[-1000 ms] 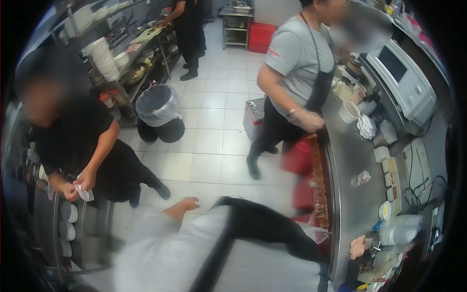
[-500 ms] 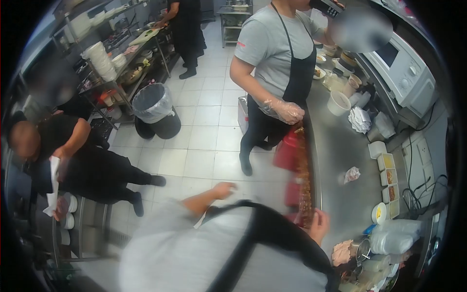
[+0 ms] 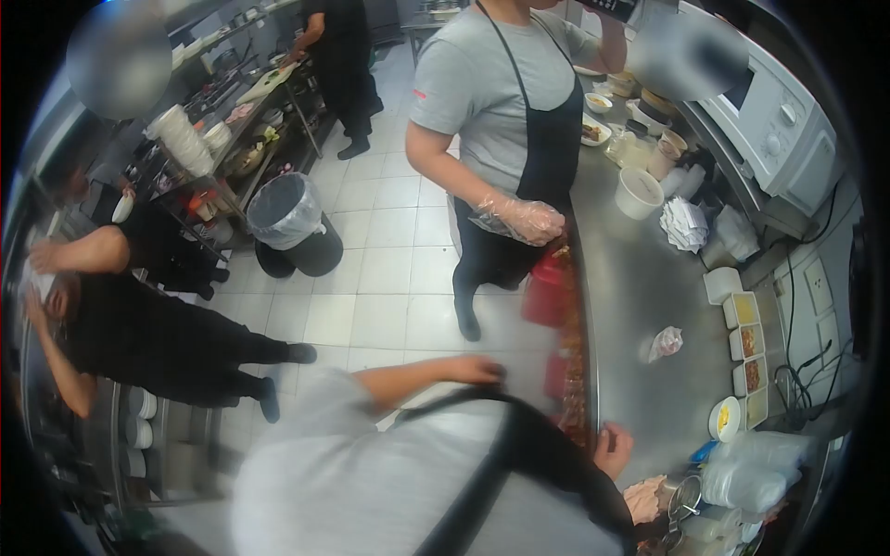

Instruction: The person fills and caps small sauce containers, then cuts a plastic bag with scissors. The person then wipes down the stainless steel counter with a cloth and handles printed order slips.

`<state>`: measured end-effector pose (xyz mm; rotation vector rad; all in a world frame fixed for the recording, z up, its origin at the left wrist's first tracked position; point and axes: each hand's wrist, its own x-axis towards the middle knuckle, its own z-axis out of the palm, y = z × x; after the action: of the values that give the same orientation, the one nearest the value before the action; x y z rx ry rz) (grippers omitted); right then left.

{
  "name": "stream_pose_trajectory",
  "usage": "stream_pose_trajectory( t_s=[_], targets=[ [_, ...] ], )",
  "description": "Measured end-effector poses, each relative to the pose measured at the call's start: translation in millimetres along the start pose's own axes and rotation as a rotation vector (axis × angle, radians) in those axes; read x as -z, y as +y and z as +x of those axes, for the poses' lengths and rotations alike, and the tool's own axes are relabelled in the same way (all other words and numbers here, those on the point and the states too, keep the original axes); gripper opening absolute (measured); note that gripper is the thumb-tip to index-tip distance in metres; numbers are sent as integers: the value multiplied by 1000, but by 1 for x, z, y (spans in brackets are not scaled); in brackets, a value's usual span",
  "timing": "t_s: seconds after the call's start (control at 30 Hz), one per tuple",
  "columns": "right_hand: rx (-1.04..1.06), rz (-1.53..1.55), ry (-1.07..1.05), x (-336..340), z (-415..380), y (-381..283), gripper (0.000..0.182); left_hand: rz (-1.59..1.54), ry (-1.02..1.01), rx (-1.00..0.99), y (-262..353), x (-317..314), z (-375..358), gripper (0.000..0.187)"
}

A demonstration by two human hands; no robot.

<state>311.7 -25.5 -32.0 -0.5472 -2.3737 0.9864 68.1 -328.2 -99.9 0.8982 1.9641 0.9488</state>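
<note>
At the bottom are my own grey shirt and black apron. My left hand is in front of my chest, close to the apron's upper edge; its fingers are blurred and I cannot make out anything in them. My right hand is at the counter's near edge, fingers loosely apart, with nothing seen in it. Just beyond it, a long strip of brownish-orange food pieces runs along the counter edge, beside red containers. A crumpled white and pink wrapper lies on the steel counter.
A co-worker with a plastic-gloved hand stands at the counter holding a dark device. Small trays line the wall below a microwave. Other people stand left. A lined bin is on the tiled floor.
My left hand has moved right and slightly down, nearer the apron. My right hand has lowered slightly at the counter edge. The person at left has raised their arms with a white cloth-like item.
</note>
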Motion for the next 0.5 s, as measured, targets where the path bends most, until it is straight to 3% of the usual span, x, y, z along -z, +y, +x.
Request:
stream_pose_trajectory(
  t_s=[0.03, 0.13, 0.2, 0.37, 0.5],
  targets=[
    [-89, 62, 7, 1, 2, 3, 20, -22, 48, 40, 25, 11, 17, 36],
    [-119, -6, 149, 6, 21, -10, 23, 35, 102, -198, 63, 37, 65, 27],
    [-16, -104, 220, 8, 30, -4, 25, 9, 91, -291, 88, 51, 92, 21],
    [-203, -257, 359, 17, 42, 0, 34, -13, 110, -488, 124, 79, 146, 10],
    [-334, -354, 515, 17, 48, 6, 44, 50, -30, -612, 156, 80, 189, 9]
  ],
)
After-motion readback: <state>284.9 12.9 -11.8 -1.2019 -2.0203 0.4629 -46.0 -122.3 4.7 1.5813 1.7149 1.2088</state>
